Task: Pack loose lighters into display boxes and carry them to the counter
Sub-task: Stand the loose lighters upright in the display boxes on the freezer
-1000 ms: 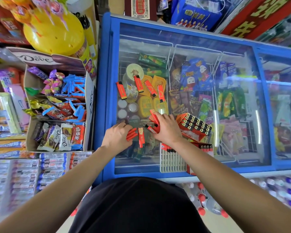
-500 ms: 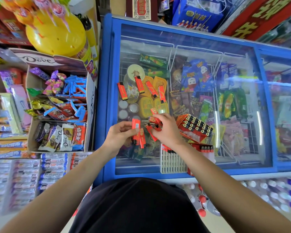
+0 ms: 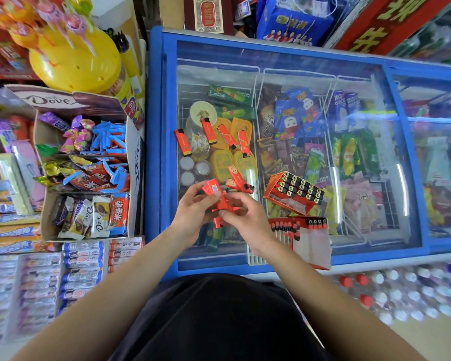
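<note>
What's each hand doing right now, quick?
Left hand: closed, gripping a bunch of red lighters.
Right hand: closed, pinching the same bunch.

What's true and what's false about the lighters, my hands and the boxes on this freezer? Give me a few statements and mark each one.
1. The left hand and the right hand both grip a bunch of red plastic lighters above the blue-framed glass freezer lid. True.
2. The red cardboard display box to the right of the hands is empty. False: rows of black-topped lighters fill it.
3. Several loose red lighters lie on the glass beyond the hands. True.
4. The brown-and-white Dove cardboard box of sweets sits on the freezer lid. False: it stands to the left of the freezer, off the lid.
</note>
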Available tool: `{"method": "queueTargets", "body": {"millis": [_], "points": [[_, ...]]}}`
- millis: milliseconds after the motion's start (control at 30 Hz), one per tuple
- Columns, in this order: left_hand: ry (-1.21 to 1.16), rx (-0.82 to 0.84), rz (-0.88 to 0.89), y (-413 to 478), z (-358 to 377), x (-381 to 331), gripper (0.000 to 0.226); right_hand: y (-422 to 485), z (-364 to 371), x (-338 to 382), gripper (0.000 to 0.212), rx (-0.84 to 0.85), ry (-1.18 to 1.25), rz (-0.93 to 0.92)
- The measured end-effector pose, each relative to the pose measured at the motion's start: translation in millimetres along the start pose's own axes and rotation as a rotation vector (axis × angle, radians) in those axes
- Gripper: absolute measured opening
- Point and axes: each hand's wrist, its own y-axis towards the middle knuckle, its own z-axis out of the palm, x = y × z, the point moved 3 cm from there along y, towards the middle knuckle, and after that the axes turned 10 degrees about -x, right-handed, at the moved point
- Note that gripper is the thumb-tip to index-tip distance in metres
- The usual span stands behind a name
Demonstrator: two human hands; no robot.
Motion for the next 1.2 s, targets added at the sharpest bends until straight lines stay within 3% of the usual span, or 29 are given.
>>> {"method": "queueTargets", "body": {"millis": [300,400,533,667,767,967,1200], "points": [[0.250,0.089,0.095,-2.5,5.2,-16.0,0.025,-0.3,-32.3,4.1,0.025,-0.111,0.219,0.091],[0.698,0.080,0.451,12.4,-4.8,-16.8,0.037,-2.2,-50.3,4.3,0.023,-0.160,0.247,0.088],[1.361,0.285,1.007,24.4,-7.9,8.2,0.038,-11.4,-72.3,2.1,0.028,-0.219,0.305,0.041],[1.731,0.325,1.087,37.3,-9.5,24.3,0.042,-22.5,-89.5,-7.2,0.025,-0.266,0.381,0.046],[1.766,0.230,1.052,38.2,-6.5,22.0,0.039,-33.2,-102.3,-17.7,0.023,-0.290,0.413,0.074],[1.576,0.185,0.728,26.2,-12.7,28.8,0.015,-60.5,-133.3,-41.4,0.020,-0.397,0.500,0.099],[1.229,0.149,0.699,-17.4,3.4,35.0,0.031,-88.7,-148.0,-70.0,0.016,-0.395,0.291,0.065]]}}
